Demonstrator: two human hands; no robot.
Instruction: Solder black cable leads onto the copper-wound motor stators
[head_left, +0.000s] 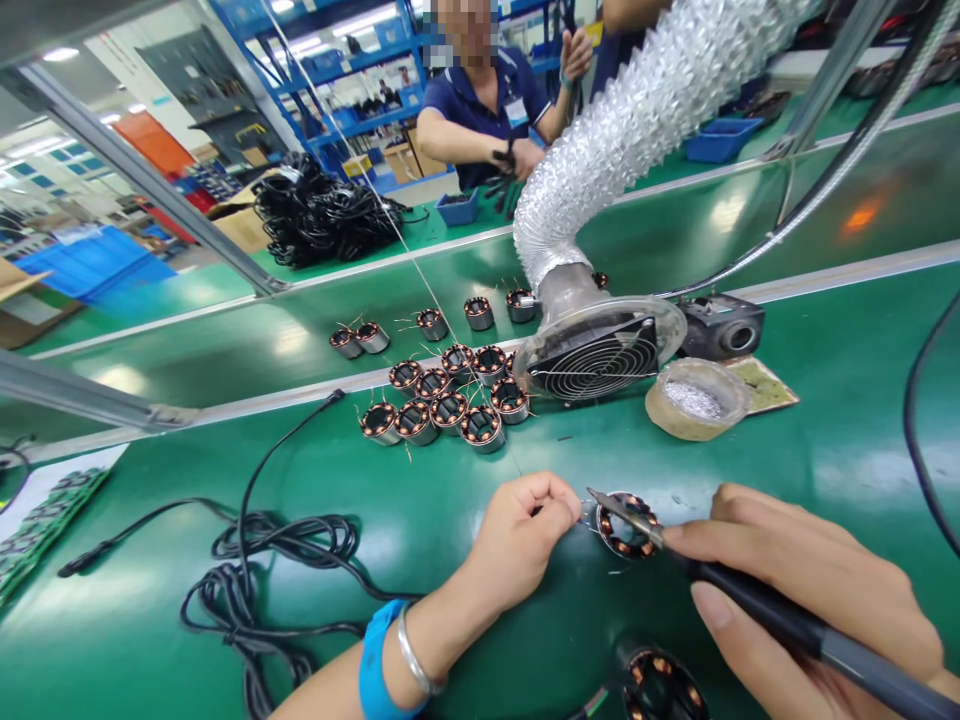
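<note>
Right hand (810, 590) grips a dark, slender soldering iron (750, 600), its metal tip on a copper-wound stator (626, 525) lying on the green table (450, 520). Left hand (525, 535), fingers pinched, feeds thin wire at the stator's edge. Soldering appears under way; the next joint calls for steady tip placement. Ribbed foil duct (637, 130) behind.

Nine wound stators clustered (450, 395) beside the fan, five more (431, 325) in the row behind, one stator (626, 530) under the soldering iron (750, 600), one fume duct (637, 120), one solder tin (697, 398)
</note>
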